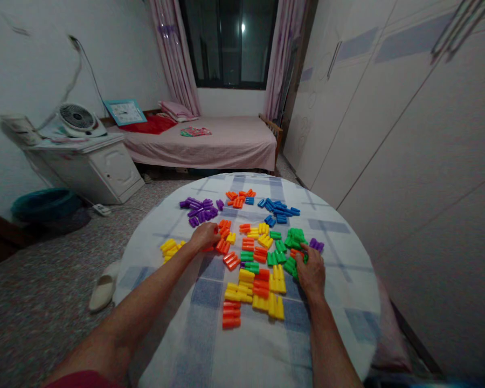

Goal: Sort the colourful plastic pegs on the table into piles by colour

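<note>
Several small plastic blocks in purple [200,210], orange [238,198], blue [278,210], green [295,237], yellow [170,248] and red lie scattered on a round table [210,345] with a checked cloth. My left hand [204,236] is curled over orange blocks [223,247] near the table's middle left, fingers closed on something I cannot make out. My right hand [311,269] rests at the green blocks on the right, fingertips bent onto a green block [291,264].
Behind the table stands a bed [210,143] with a pink cover. A white cabinet [97,167] with a fan [78,119] is at the left, wardrobe doors [408,124] at the right. A slipper [103,291] lies on the floor by the table.
</note>
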{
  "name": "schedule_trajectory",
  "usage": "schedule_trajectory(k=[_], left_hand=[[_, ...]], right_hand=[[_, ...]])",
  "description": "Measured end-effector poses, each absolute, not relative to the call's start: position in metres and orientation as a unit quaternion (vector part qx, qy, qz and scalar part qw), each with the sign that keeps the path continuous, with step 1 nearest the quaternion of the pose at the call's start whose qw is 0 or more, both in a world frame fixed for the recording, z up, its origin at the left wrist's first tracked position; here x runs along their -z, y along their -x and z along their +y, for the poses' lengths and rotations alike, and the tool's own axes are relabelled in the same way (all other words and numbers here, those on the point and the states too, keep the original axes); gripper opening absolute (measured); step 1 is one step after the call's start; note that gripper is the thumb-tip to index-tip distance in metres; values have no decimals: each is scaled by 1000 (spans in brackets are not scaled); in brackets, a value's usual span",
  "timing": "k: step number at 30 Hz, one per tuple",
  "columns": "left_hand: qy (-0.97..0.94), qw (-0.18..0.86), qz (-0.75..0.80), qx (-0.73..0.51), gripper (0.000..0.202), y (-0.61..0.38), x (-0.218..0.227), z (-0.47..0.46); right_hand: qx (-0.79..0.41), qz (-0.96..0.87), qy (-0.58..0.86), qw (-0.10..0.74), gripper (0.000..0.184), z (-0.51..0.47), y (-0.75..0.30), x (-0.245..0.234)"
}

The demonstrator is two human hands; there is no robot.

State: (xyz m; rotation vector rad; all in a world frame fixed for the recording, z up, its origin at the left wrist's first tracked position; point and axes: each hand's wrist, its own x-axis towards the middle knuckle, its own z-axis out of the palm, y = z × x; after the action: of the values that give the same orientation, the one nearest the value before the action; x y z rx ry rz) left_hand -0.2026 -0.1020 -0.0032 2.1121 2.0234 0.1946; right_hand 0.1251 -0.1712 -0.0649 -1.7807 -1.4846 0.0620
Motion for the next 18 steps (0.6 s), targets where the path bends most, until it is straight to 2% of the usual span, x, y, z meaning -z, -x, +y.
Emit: schedule_trajectory(k=[6,12,18], left_hand=[[-705,120,694,-84,29,207,7,-106],[-698,143,694,-99,24,203,7,-100],[-679,186,690,-165,16,199,9,-99]], right_hand=[[-26,-589,703,397,43,-170,-126,67],[-24,-590,702,399,42,-171,-125,67],[-24,-591,701,398,42,-170,-125,67]])
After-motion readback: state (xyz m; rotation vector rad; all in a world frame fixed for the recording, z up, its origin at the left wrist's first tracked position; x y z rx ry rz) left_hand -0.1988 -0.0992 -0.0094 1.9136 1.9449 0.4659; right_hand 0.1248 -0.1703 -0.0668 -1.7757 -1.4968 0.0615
